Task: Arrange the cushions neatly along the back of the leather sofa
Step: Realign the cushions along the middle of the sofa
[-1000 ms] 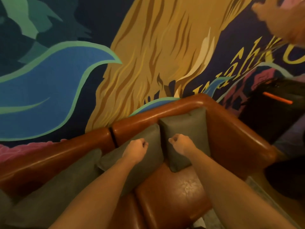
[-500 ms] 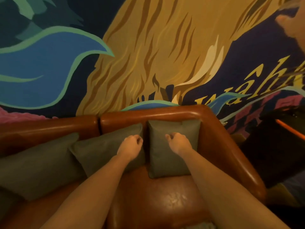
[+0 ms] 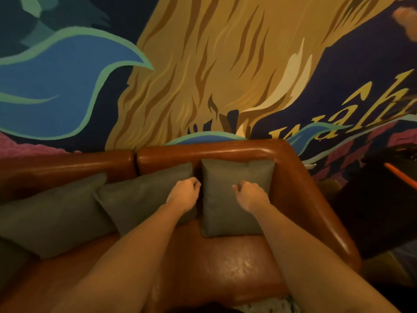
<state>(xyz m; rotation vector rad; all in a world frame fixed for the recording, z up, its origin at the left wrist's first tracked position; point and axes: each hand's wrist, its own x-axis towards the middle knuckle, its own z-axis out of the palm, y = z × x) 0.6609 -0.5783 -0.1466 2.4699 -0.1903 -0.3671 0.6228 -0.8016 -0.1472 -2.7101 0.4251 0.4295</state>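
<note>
Three grey-green cushions lean in a row against the back of the brown leather sofa (image 3: 225, 151). The right cushion (image 3: 225, 218) stands upright in the sofa's corner. The middle cushion (image 3: 140, 202) leans beside it, tilted, and the left cushion (image 3: 52, 218) overlaps the middle one's left side. My left hand (image 3: 184, 193) is curled at the right edge of the middle cushion and grips it. My right hand (image 3: 250, 195) is curled on the face of the right cushion and pinches its cover.
A painted mural wall rises right behind the sofa. The right armrest (image 3: 316, 199) curves forward. A dark object with an orange stripe (image 3: 388, 195) stands to the right of it. Part of another cushion (image 3: 11, 260) shows at the far left. The bare seat (image 3: 225, 267) lies under my forearms.
The view has swung and levelled, so the sofa back now runs straight across. Both hands stay curled on the same two cushions, which now stand closer together against the back.
</note>
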